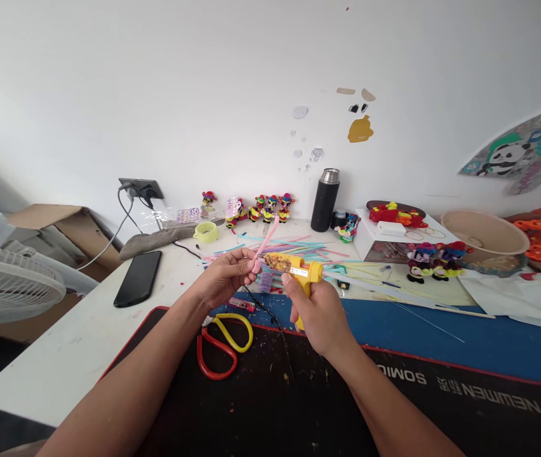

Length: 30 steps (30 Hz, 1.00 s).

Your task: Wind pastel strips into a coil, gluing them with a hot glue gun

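A pink pipe cleaner (pixel 267 237) stands up from the fingertips of my left hand (pixel 225 277), which pinches its coiled lower end. My right hand (pixel 320 311) is wrapped round the handle of a yellow glue gun (pixel 309 273). The gun points left, its nozzle close to the coiled pink end; whether they touch is hard to tell. A glue stick sticks out from the back of the gun. Below my hands, scissors (pixel 223 346) with one red and one yellow handle lie on the black mat (pixel 270 412).
Pastel pipe cleaners (pixel 299 244) lie scattered behind my hands. A black phone (pixel 138 279) and yellow tape (pixel 206 232) are on the left. A black bottle (pixel 325 202) stands near the wall. Small figures (pixel 435 259) and a round bowl (pixel 484 233) are at the right.
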### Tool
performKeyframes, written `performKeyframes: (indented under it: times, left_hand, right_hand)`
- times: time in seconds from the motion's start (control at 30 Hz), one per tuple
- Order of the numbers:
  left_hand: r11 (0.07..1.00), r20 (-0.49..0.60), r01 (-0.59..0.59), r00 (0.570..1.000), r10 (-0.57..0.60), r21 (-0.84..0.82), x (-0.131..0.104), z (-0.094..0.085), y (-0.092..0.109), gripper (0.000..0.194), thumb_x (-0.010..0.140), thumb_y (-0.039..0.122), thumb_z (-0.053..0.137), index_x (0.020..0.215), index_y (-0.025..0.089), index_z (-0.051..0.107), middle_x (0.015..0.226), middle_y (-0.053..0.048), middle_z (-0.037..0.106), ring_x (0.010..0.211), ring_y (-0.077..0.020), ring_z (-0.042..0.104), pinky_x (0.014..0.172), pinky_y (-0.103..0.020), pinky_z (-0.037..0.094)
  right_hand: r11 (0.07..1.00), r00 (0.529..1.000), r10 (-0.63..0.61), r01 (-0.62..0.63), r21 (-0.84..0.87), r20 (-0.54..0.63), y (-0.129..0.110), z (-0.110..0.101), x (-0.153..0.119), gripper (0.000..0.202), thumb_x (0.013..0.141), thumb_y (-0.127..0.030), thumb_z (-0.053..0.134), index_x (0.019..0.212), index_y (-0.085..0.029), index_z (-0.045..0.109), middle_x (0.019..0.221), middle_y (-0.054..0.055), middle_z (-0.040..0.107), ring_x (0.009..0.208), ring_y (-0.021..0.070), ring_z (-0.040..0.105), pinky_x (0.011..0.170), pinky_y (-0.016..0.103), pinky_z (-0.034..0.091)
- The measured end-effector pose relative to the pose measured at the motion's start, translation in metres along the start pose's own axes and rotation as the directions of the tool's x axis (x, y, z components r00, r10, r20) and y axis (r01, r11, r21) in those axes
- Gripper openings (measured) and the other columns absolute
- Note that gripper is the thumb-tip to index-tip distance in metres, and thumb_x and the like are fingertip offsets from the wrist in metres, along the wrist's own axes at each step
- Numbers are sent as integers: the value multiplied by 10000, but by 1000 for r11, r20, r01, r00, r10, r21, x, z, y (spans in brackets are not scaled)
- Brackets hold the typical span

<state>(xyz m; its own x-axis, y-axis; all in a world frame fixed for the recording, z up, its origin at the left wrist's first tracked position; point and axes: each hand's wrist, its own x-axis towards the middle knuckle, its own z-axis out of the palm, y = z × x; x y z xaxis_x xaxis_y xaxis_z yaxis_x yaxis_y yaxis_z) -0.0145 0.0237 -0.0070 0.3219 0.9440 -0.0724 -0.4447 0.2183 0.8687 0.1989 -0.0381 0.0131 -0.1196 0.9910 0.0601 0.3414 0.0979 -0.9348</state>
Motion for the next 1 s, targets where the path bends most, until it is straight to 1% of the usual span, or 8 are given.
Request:
performKeyframes:
  times: [0.17,0.33,0.53,0.77,0.9,1.0]
  left_hand:
    - [1000,4,-4,1000,4,-8,-1,0,1,285,675,179,943,829,93,720,689,-21,680,553,-83,632,508,-136,511]
    - [1000,-5,-4,1000,4,-13,0,0,0,291,671,178,946,829,90,719,688,-25,680,554,-86,636,504,-132,510]
    - [1000,-7,-2,1000,2,-23,0,0,1,298,666,176,949,832,90,717,690,-27,683,558,-91,643,506,-136,516]
    - [1000,0,5,1000,-5,-19,0,-1,1,294,674,176,944,843,95,718,695,-27,689,559,-93,647,506,-140,520]
    - [1000,10,3,1000,-3,-13,-1,1,2,310,669,183,951,856,92,720,700,-31,694,560,-95,648,509,-142,524]
    - [1000,18,-4,1000,5,-16,-2,1,5,302,674,182,948,848,92,717,697,-32,693,554,-92,641,507,-142,521]
  right_hand:
    - [1000,1000,10,-10,3,2,2,0,1,661,953,-679,498,474,-224,487,386,1,499,388,132,521,474,253,405]
    - [1000,1000,5,-5,-6,-7,3,1,1,669,946,-694,494,467,-227,492,372,2,477,384,140,518,471,261,405]
    - [1000,1000,8,-8,-22,-4,3,0,0,677,949,-691,485,457,-225,499,392,15,505,399,140,529,474,260,405]
    - [999,1000,5,-5,-32,-1,2,0,1,664,954,-683,491,471,-226,493,387,6,494,394,139,520,476,263,395]
    - [999,999,33,-33,-25,-9,8,2,3,661,953,-686,502,481,-223,496,395,6,503,403,142,530,474,261,398]
    - [998,998,62,-61,21,-16,16,3,7,686,943,-719,500,475,-218,504,406,13,520,409,142,545,487,257,425]
